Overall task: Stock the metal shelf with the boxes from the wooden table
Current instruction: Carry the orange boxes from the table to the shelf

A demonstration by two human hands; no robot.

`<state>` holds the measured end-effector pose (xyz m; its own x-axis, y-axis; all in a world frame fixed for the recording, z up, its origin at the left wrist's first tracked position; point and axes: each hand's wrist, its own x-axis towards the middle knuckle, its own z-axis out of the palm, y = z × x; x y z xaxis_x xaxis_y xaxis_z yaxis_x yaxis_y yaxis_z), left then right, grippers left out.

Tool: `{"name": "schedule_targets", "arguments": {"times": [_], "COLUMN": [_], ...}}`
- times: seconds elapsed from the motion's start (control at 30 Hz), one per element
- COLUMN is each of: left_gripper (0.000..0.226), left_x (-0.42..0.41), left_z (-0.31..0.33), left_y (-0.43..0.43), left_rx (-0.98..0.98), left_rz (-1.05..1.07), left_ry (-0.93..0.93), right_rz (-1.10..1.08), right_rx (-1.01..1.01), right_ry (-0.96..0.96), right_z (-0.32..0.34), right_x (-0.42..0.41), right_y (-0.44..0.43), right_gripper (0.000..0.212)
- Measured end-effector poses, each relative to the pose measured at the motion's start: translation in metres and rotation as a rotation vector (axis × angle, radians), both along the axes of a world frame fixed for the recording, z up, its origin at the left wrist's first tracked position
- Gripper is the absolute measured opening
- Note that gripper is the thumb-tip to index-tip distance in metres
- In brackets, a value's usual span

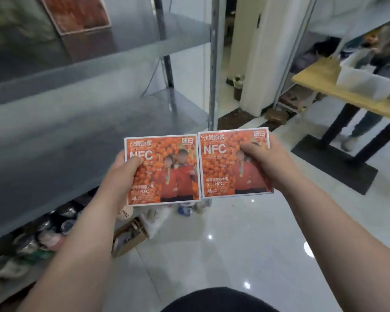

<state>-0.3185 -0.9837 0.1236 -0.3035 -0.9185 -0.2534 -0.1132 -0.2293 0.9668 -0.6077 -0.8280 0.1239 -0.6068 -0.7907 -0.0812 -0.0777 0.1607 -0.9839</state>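
Both arms bare, reaching forward from the near edge, forearms converging toward the middle. My left hand (119, 174) grips the left box (167, 176) at its left edge: thumb laid across the front face, fingers out of sight behind. My right hand (266, 163) grips the right box (221, 167) at its right side: thumb pressed on the front face near the upper part, fingers hidden behind. Hands about level, well apart; wrists roughly straight. Boxes side by side, inner edges just beside each other.
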Motion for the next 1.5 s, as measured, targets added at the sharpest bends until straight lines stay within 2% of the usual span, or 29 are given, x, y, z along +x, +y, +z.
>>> {"name": "schedule_targets", "arguments": {"times": [0.1,0.2,0.33,0.43,0.6,0.67,0.73,0.93,1.07,1.17,1.27,1.4,1.5], "left_gripper": [0.015,0.013,0.011,0.011,0.02,0.031,0.029,0.036,0.047,0.05,0.053,0.054,0.059], "left_x": [0.002,0.008,0.022,0.029,0.036,0.036,0.034,0.018,-0.001,-0.014,-0.024,-0.034,-0.041], "left_z": [0.037,0.076,0.122,0.154,0.197,0.21,0.218,0.219,0.215,0.211,0.211,0.214,0.215], "left_y": [-0.003,0.0,0.0,-0.009,-0.053,-0.079,-0.11,-0.202,-0.244,-0.271,-0.291,-0.309,-0.314], "left_rx": [-0.093,-0.165,-0.23,-0.294,-0.434,-0.457,-0.466,-0.524,-0.488,-0.492,-0.494,-0.522,-0.615], "left_rz": [0.164,0.305,0.456,0.503,0.505,0.476,0.442,0.393,0.3,0.273,0.32,0.343,0.361], "left_ry": [0.059,0.129,0.186,0.224,0.233,0.236,0.255,0.185,0.167,0.111,0.069,0.035,-0.094], "right_rz": [0.149,0.272,0.428,0.521,0.499,0.481,0.447,0.299,0.205,0.15,0.161,0.234,0.243], "right_rx": [-0.072,-0.173,-0.269,-0.316,-0.405,-0.433,-0.448,-0.478,-0.513,-0.528,-0.46,-0.435,-0.404], "right_ry": [0.058,0.069,0.072,0.07,0.048,0.071,0.09,0.155,0.199,0.254,0.344,0.31,0.349], "right_z": [0.041,0.083,0.135,0.17,0.216,0.227,0.235,0.24,0.231,0.221,0.218,0.215,0.221], "right_x": [-0.023,-0.027,-0.017,-0.01,0.0,-0.001,-0.005,-0.024,-0.033,-0.037,-0.045,-0.063,-0.07], "right_y": [-0.055,-0.101,-0.152,-0.187,-0.243,-0.267,-0.289,-0.343,-0.364,-0.377,-0.394,-0.421,-0.438], "right_gripper": [0.048,0.041,0.047,0.039,0.052,0.049,0.05,0.041,0.057,0.055,0.055,0.058,0.059]}}
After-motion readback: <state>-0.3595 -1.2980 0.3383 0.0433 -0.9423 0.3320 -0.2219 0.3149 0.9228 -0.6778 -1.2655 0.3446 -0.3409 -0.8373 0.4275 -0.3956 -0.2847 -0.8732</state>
